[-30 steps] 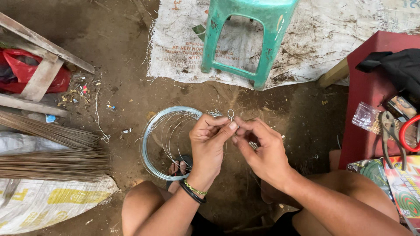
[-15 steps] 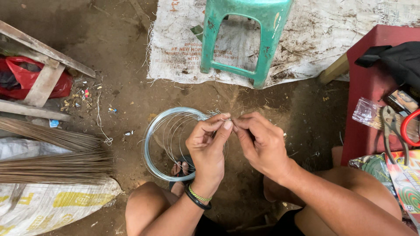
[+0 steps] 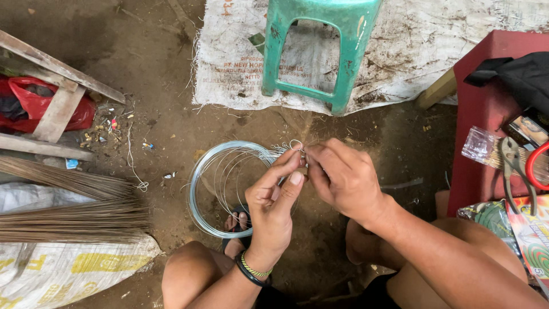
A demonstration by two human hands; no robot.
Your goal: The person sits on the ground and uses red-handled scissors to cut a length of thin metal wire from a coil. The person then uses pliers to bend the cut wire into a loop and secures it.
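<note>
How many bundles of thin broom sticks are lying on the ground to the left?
2: upper bundle and lower bundle, side by side just above the white sack; both run off the left edge, so more may be hidden.

Both forearms are bare to the frame edge — no sleeves show. The left hand [image 3: 274,200] wears two bands at the wrist: a black one and a thin yellowish-green beaded one (side by side). The right hand [image 3: 346,177] wears nothing — knees are bare too.

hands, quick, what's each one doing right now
Left hand: shut, pinching the wire end of the wire coil.
Right hand: shut on the same wire end.
</note>
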